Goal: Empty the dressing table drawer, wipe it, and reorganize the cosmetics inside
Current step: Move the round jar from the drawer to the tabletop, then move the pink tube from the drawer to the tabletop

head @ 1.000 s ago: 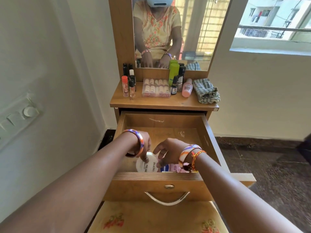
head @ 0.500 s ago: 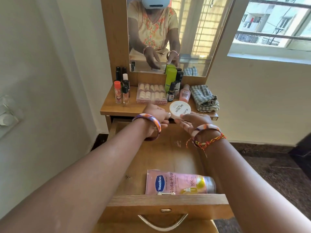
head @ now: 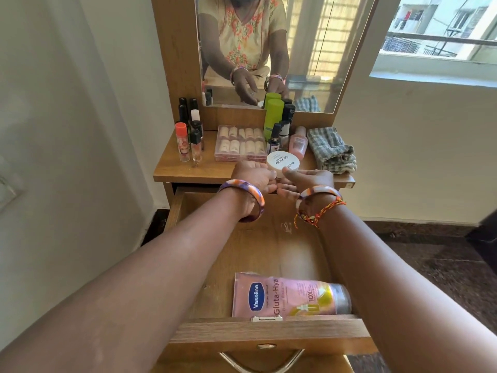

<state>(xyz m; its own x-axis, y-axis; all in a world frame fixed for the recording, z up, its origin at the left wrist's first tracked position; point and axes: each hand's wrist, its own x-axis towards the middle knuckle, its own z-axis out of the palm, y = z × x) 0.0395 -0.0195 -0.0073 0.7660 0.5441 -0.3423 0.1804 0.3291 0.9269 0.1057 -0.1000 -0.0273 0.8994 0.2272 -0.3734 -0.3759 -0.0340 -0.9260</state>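
Observation:
The wooden drawer (head: pixel 269 335) is pulled out. A pink Vaseline tube (head: pixel 290 296) lies on its side at the drawer's front, the only item I see inside. A round white nail polish jar (head: pixel 283 161) sits at the front edge of the dressing table top (head: pixel 185 172). My left hand (head: pixel 252 175) grips the jar's left side with curled fingers. My right hand (head: pixel 309 180) holds its right side, thumb on the rim. Both arms reach over the drawer.
On the table top stand several small bottles (head: pixel 188 135) at the left, a clear box of false nails (head: pixel 240 144), a green bottle (head: pixel 273 114), a pink bottle (head: pixel 298 144) and a folded checked cloth (head: pixel 332 150). A mirror (head: pixel 309 49) rises behind them. A wall is close on the left.
Both hands lifted the white jar out of the drawer and carried it up to the table top's front edge. The Vaseline tube stayed in the drawer.

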